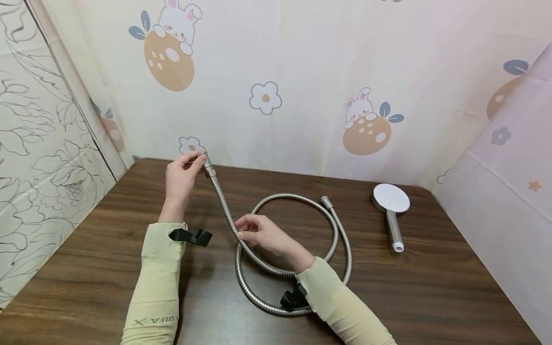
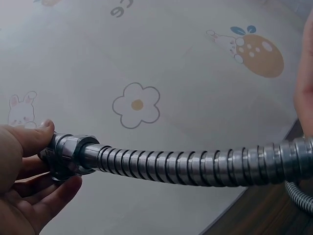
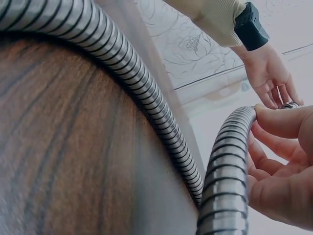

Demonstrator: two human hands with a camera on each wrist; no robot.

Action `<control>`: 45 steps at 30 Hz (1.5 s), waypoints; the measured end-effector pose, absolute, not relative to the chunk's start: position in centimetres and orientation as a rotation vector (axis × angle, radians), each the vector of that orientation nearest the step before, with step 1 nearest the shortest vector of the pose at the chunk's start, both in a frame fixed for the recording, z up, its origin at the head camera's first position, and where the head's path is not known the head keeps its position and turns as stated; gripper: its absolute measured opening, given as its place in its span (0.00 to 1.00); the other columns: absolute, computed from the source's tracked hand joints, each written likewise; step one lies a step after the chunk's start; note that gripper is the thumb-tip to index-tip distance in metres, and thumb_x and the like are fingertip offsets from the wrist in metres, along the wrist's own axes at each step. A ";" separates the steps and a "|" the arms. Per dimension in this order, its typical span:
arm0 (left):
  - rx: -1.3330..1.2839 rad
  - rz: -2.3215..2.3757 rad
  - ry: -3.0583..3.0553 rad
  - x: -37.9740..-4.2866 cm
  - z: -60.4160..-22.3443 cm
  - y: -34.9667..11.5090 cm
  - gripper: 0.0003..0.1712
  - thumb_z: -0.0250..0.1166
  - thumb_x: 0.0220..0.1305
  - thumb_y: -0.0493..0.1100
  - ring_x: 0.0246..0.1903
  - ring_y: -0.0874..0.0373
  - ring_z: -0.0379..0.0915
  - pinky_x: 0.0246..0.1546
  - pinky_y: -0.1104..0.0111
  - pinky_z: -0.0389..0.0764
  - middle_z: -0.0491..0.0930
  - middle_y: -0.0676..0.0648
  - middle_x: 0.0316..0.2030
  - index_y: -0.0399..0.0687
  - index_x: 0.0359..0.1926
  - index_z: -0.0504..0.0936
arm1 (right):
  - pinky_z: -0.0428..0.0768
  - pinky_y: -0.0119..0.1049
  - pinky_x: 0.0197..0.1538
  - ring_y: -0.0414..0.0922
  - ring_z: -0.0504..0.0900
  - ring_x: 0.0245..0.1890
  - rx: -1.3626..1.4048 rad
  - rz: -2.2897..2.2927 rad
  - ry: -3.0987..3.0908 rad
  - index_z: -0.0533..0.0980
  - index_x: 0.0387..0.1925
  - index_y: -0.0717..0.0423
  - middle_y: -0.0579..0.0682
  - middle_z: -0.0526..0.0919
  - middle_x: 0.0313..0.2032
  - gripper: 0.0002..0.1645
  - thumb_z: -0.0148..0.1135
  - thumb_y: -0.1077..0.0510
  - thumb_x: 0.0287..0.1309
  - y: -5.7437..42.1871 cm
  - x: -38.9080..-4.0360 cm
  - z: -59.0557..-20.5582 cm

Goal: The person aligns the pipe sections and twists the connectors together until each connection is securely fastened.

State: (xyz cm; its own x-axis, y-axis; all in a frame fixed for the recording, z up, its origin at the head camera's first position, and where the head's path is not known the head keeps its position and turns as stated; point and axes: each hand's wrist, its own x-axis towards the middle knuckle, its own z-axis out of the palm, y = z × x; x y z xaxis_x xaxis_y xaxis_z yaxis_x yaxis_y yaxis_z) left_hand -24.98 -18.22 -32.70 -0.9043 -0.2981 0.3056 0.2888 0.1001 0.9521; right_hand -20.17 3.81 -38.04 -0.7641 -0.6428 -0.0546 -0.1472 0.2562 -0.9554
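Left hand (image 1: 180, 176) pinches the end fitting (image 1: 208, 163) of a metal hose (image 1: 221, 197), right hand (image 1: 268, 235) its length, best guided without kinking.

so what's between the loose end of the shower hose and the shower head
Only bare wood-grain tabletop lies between the shower hose's loose end and the handheld shower head; the head view shows this.
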 end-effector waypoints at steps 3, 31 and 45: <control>0.023 -1.808 -2.015 -25.1 -33.0 -18.2 0.23 0.62 0.59 0.49 0.27 0.69 0.75 0.36 0.76 0.74 0.77 0.58 0.31 0.40 0.52 0.77 | 0.78 0.40 0.34 0.41 0.73 0.27 -0.696 -1.518 2.093 0.72 0.46 0.67 0.54 0.77 0.33 0.15 0.58 0.64 0.57 3.8 -20.2 -38.2; 0.032 -1.610 -2.378 -27.2 -36.2 -18.9 0.25 0.56 0.62 0.55 0.33 0.56 0.78 0.38 0.70 0.77 0.77 0.42 0.37 0.39 0.49 0.77 | 0.78 0.34 0.28 0.40 0.74 0.24 -0.450 -1.492 2.162 0.72 0.42 0.67 0.49 0.76 0.27 0.13 0.58 0.65 0.55 3.4 -19.7 -38.8; 0.105 -1.666 -2.491 -27.3 -37.1 -19.1 0.28 0.53 0.63 0.57 0.35 0.51 0.78 0.48 0.59 0.73 0.76 0.39 0.41 0.37 0.50 0.76 | 0.80 0.37 0.28 0.40 0.75 0.24 -0.434 -1.406 2.195 0.73 0.41 0.67 0.50 0.76 0.27 0.13 0.61 0.64 0.53 2.9 -19.3 -38.3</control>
State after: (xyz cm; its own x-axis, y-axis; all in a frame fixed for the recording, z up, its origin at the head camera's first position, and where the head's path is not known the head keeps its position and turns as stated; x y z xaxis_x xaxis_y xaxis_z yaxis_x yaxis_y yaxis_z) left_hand -27.30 -19.10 -37.09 -0.9874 -0.1369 0.0793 0.0210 0.3833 0.9234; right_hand -19.30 2.90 -38.30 -0.8275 -0.5106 -0.2337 -0.0013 0.4179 -0.9085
